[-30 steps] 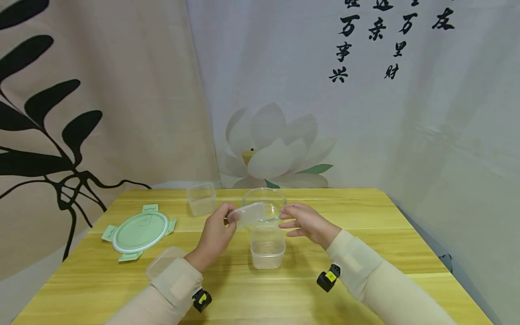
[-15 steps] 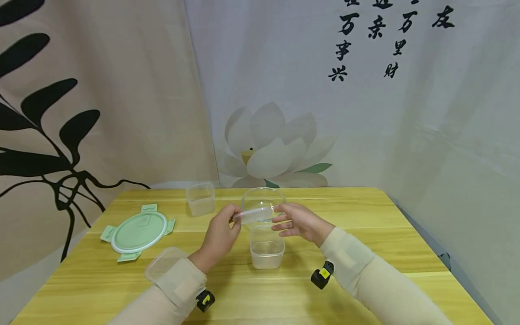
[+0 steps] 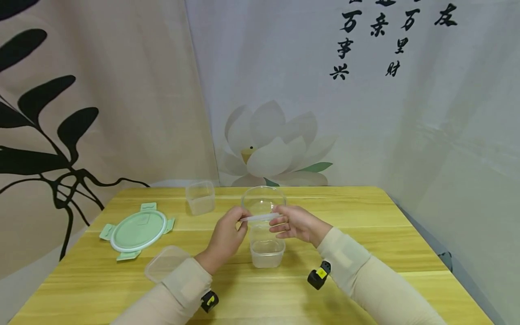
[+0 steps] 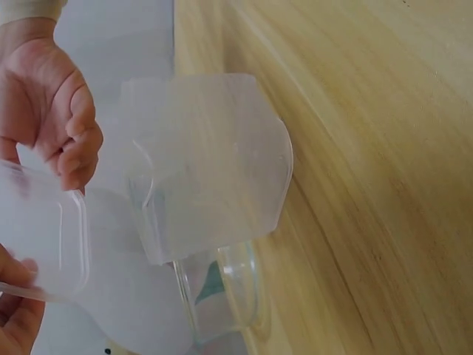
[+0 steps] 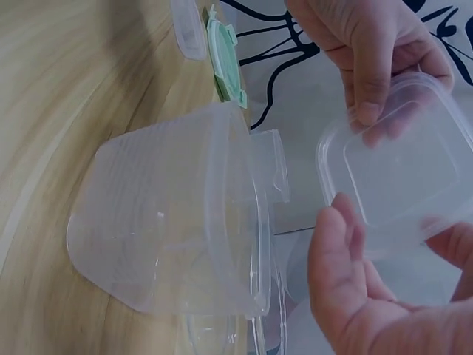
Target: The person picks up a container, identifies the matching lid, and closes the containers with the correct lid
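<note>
A: Where is the clear lid (image 3: pixel 260 217) now?
B: Up in the air between the two hands, just above the clear container (image 3: pixel 266 260) and apart from it. From the head it shows nearly edge-on, its right end slightly higher.
A: And the left hand (image 3: pixel 223 232)?
B: Its thumb and fingers pinch the left end of the lid; the right wrist view shows the thumb lying on one face.
A: What about the right hand (image 3: pixel 302 225)?
B: It is at the opposite end, lightly bent fingers spaced apart, the topmost meeting the rim. Whether they grip the lid or only touch it cannot be told.
A: What stands around them?
B: The container is upright on the wooden table (image 3: pixel 406 243), opening upward. A round glass bowl (image 3: pixel 264 192) sits just behind it, and a second container (image 3: pixel 201 201), also clear, stands farther left near the back edge.
A: Anything else on the left?
B: A round green lid (image 3: pixel 139 231) with four side tabs lies flat there. Nearer the person, a flat see-through lid (image 3: pixel 164 262) rests on the table, partly hidden by the left sleeve (image 3: pixel 178 293).
</note>
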Motion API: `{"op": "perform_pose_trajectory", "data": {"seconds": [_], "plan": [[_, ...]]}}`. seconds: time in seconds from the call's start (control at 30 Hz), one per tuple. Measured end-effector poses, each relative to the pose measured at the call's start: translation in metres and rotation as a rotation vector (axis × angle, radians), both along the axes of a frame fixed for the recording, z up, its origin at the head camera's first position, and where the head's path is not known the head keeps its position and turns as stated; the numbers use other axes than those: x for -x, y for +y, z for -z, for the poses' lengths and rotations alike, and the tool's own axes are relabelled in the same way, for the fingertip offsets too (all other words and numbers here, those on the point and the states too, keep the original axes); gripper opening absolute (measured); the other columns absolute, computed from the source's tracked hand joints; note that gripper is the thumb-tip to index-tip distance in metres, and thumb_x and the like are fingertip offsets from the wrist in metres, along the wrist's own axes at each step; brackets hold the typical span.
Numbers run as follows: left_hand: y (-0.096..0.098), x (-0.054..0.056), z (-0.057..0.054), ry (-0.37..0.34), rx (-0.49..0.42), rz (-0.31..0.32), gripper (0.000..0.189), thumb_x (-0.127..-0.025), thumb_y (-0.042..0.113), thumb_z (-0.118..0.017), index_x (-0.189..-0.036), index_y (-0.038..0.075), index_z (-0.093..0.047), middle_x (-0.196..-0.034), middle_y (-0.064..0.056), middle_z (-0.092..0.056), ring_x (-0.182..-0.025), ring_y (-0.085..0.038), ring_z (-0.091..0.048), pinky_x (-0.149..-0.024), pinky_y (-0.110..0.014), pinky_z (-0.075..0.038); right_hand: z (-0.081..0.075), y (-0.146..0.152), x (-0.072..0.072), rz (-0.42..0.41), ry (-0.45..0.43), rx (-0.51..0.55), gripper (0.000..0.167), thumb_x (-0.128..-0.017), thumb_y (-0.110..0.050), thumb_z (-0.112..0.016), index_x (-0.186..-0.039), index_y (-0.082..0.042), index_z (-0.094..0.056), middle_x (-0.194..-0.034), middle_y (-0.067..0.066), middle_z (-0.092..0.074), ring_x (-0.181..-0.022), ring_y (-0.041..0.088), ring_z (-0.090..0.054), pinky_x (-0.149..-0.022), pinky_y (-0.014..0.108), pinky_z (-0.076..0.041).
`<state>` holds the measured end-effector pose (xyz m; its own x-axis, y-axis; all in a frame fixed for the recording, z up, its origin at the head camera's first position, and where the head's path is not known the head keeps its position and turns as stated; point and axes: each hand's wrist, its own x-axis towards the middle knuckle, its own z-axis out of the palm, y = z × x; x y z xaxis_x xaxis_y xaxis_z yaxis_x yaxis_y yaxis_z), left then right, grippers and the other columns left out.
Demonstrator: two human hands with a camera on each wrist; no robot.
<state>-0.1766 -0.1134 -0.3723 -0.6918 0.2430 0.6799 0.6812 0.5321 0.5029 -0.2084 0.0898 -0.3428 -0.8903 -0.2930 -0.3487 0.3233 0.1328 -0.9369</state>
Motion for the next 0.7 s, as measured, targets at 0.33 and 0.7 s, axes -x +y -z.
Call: {"op": "perform_pose_trajectory", "data": {"seconds": [0.33, 0.7], "plan": [[0.0019, 0.0022, 0.0037, -0.019, -0.019, 0.037, 0.028, -0.077, -0.020, -0.065, -0.086, 0.005, -0.057, -0.092, -0.007, -0.062, -0.088, -0.021, -0.062, -0.078, -0.039, -0.055, 0.0036, -0.0004, 0.0002, 0.025, -0.039, 0.042, 0.032, -0.097, -0.017, -0.052, -0.120, 0.005, -0.050, -0.090, 0.007, -0.063, -0.078, 0.015, -0.064, -0.072, 0.029, -0.055], [0.0009, 0.0028, 0.0052, -0.079, -0.061, 0.014, 0.030, -0.071, -0.018, -0.074, -0.092, 0.000, -0.060, -0.097, -0.010, -0.061, -0.095, -0.026, -0.061, -0.086, -0.041, -0.054, 0.0050, 0.0002, 0.0023, 0.071, -0.031, 0.003, 0.038, -0.097, -0.010, -0.051, -0.132, 0.005, -0.050, -0.096, 0.009, -0.061, -0.077, 0.015, -0.059, -0.063, 0.021, -0.052]]}}
